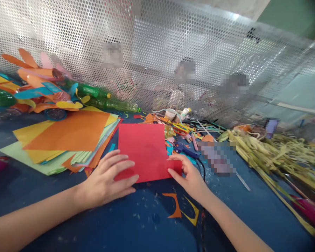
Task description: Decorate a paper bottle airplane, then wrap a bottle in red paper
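Observation:
A red sheet of paper (144, 147) lies in the middle of the blue table. My left hand (111, 176) rests on its lower left part, with the fingers spread. At the lower right corner, my right hand (185, 173) pinches a small red flap of paper (176, 166) between thumb and fingers. Left of the red sheet is a stack of coloured paper with an orange sheet (73, 131) on top. Just beyond my right hand lies a blue glue gun (186, 149) with a black cord.
Orange (174, 206) and yellow (193, 211) scraps lie near my right forearm. Green bottles (94, 91) and paper flowers (39, 80) stand at the back left. Dry husks (252, 157) cover the right side. A perforated metal panel (152, 38) rises behind the table (126, 224).

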`<state>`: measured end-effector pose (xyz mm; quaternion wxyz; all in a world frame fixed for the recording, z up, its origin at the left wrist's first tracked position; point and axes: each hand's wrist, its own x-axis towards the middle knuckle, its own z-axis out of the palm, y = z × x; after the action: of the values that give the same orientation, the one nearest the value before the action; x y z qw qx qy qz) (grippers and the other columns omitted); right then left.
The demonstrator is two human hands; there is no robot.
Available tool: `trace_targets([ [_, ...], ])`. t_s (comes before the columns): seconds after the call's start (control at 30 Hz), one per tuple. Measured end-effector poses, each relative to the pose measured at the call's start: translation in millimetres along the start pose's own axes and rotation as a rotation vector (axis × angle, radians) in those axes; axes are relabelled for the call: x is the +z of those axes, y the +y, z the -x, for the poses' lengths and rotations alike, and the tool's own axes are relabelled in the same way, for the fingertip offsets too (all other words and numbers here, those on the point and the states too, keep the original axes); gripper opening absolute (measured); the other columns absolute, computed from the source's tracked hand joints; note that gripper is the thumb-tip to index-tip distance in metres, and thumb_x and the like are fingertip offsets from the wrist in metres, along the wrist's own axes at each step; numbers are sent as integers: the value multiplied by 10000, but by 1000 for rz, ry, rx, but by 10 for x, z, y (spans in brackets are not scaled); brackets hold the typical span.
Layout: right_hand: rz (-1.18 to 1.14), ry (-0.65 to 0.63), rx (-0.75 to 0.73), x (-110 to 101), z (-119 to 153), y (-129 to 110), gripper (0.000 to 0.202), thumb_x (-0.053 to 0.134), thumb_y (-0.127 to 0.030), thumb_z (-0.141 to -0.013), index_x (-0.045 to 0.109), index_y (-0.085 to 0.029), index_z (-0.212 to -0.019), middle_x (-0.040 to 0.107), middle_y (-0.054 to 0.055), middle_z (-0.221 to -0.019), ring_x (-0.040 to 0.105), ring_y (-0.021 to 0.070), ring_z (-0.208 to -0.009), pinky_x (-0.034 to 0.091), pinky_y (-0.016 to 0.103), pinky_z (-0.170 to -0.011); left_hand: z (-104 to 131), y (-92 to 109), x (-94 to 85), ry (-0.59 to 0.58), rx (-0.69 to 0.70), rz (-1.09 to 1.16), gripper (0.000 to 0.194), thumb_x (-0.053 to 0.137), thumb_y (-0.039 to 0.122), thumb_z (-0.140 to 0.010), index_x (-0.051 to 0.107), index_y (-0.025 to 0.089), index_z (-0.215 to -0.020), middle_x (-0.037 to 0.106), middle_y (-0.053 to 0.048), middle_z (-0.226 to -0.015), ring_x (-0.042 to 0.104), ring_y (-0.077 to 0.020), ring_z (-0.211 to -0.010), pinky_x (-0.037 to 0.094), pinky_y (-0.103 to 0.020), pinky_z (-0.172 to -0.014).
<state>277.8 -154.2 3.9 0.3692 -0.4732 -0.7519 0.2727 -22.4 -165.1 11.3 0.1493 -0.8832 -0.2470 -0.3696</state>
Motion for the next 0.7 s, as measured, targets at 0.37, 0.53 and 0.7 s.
trace_targets([
  [0.37,518,194,-350,78,32,-276,224,634,-293,-810,638,-271,-1033,545,86,-1194,520,267,-1124,364,534,-1003,-37,61,68,-35,15,30,202,605,114,-831,646,230,-991,699,11,-886,556,-199,-1042,352,-461,-1052],
  [0.53,521,48,-609,239,101,-481,147,622,-209,-838,652,-272,-968,704,-25,-907,624,153,-891,224,489,-1106,-145,209,73,-3,-5,109,139,596,104,-826,653,209,-898,693,18,-769,589,-176,-941,376,-417,-1033],
  [0.7,542,-4,-697,323,145,-538,158,589,-164,-851,647,-264,-957,727,-54,-850,631,128,-834,204,471,-1127,-171,326,71,3,-20,154,125,566,127,-837,649,220,-852,671,18,-709,597,-160,-867,397,-403,-1022],
])
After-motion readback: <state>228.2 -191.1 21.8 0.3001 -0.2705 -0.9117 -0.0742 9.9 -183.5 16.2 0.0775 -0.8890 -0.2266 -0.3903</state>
